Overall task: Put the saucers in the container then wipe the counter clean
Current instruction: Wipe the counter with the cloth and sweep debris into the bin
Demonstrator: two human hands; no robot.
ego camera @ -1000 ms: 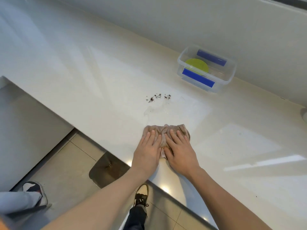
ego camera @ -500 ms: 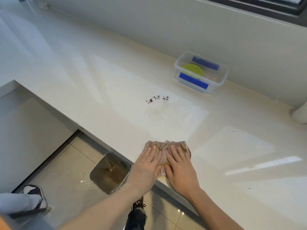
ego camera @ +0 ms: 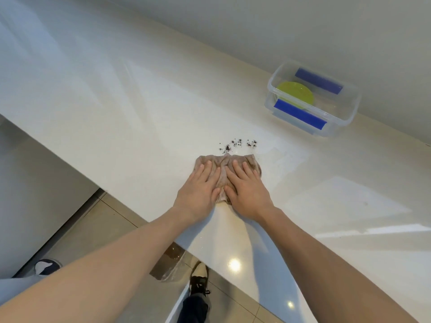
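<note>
A crumpled beige cloth (ego camera: 225,162) lies on the white counter (ego camera: 121,113). My left hand (ego camera: 198,190) and my right hand (ego camera: 247,192) press flat on it side by side, fingers pointing away from me. Dark crumbs (ego camera: 238,144) are scattered just beyond the cloth's far edge, with a wet smear to their right. At the back right by the wall stands a clear plastic container (ego camera: 345,113) with blue clips. A lime-green saucer (ego camera: 295,93) lies inside it.
The counter's front edge runs diagonally from the left to the bottom middle. Below it are a tiled floor, a transparent bin (ego camera: 170,264) and my shoe (ego camera: 199,279). Another person's shoe (ego camera: 45,266) shows at lower left. A grey wall backs the counter.
Both hands have pushed the cloth away from the counter's front edge, up to just short of the crumbs. The camera view has also shifted.
</note>
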